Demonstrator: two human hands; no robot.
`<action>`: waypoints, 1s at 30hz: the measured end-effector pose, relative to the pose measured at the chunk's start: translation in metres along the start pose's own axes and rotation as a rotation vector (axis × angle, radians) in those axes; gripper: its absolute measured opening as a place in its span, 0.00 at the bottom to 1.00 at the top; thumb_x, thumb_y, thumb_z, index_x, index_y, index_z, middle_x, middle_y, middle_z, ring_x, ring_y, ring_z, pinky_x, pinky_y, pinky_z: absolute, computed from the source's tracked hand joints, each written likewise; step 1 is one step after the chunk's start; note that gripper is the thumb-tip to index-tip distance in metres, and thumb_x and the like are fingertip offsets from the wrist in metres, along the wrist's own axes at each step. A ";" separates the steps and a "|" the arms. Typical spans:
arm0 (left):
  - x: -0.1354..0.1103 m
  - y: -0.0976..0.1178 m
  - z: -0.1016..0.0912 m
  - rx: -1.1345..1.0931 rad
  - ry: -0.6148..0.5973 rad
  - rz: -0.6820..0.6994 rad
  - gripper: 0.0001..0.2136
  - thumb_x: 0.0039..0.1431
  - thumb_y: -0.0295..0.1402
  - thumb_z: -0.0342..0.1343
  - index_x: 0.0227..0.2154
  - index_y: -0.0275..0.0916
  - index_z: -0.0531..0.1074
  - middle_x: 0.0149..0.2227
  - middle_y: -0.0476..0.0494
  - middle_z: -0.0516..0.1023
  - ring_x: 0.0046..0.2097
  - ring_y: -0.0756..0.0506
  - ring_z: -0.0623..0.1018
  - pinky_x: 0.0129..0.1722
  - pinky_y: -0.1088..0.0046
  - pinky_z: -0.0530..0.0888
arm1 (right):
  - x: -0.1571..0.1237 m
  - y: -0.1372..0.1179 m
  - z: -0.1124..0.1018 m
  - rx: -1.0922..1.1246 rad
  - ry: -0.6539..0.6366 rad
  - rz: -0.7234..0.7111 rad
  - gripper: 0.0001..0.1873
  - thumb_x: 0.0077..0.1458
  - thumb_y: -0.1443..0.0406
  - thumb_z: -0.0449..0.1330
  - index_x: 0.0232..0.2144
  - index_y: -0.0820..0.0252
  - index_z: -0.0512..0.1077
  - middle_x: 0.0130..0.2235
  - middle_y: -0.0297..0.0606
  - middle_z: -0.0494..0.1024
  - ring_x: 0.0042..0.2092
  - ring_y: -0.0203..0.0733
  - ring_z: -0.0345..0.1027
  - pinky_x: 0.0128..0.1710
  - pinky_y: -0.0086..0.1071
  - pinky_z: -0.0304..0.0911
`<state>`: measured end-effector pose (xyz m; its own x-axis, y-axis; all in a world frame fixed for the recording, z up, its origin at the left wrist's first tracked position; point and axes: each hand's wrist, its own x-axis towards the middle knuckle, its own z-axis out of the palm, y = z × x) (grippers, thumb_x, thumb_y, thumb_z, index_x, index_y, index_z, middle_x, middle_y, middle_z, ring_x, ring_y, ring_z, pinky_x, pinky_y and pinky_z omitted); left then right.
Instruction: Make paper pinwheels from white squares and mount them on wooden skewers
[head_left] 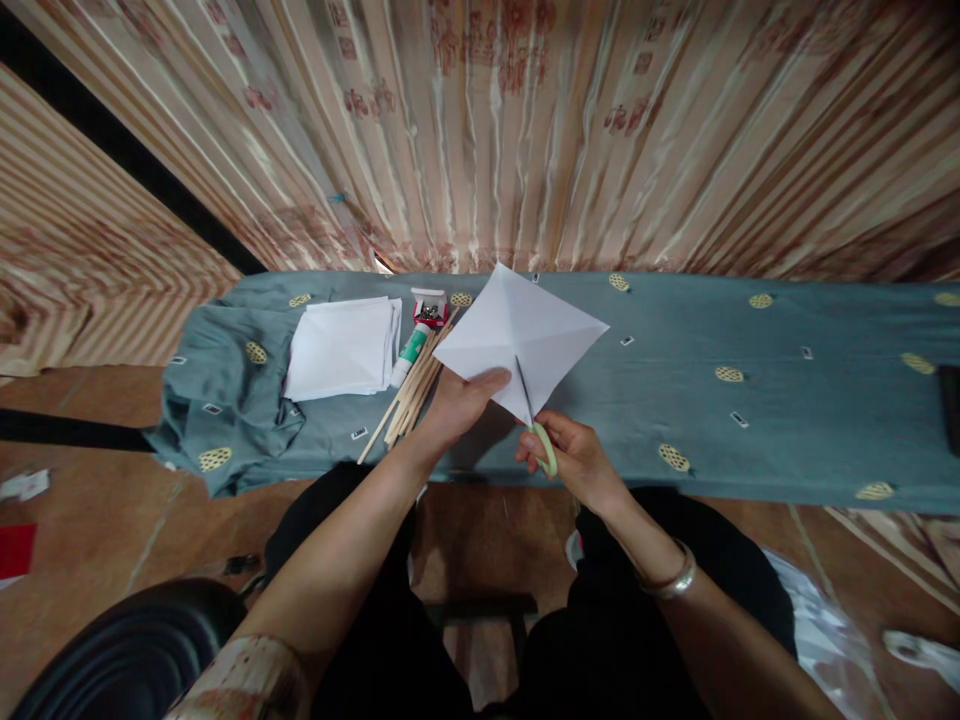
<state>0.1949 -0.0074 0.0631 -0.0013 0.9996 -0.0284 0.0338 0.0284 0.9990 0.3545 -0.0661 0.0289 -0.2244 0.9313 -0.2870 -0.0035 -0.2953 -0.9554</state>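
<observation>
A creased white paper square (521, 335) is held up on its corner above a table covered in blue-grey cloth (750, 400). My left hand (459, 402) pinches the paper's lower left edge, thumb on top. My right hand (574, 458) grips scissors with green handles (546, 447); the blades (523, 388) point up into the paper along its lower crease.
A stack of white paper sheets (341, 347), a green-and-white glue tube (410, 352), a bundle of wooden sticks (409, 395) and a small red-and-white box (430, 306) lie on the cloth at the left. Patterned curtains (525, 130) hang behind. A dark round seat (127, 650) is at lower left.
</observation>
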 end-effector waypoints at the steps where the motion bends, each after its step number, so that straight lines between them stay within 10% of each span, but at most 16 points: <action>1: 0.000 0.000 0.000 -0.004 0.001 0.001 0.14 0.45 0.34 0.62 0.36 0.36 0.73 0.34 0.42 0.80 0.44 0.38 0.79 0.47 0.60 0.76 | 0.000 0.000 0.000 0.002 0.002 0.002 0.21 0.46 0.48 0.67 0.31 0.59 0.70 0.25 0.35 0.78 0.23 0.33 0.66 0.19 0.26 0.55; 30: 0.001 -0.005 0.000 0.055 0.024 -0.006 0.11 0.45 0.34 0.62 0.33 0.36 0.72 0.35 0.41 0.80 0.41 0.40 0.79 0.44 0.62 0.76 | -0.001 -0.005 0.003 -0.015 0.030 0.018 0.22 0.43 0.48 0.67 0.29 0.59 0.70 0.23 0.34 0.77 0.21 0.32 0.64 0.17 0.24 0.52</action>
<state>0.1947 -0.0067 0.0584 -0.0256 0.9991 -0.0328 0.0885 0.0349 0.9955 0.3523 -0.0663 0.0346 -0.1953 0.9318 -0.3059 0.0146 -0.3091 -0.9509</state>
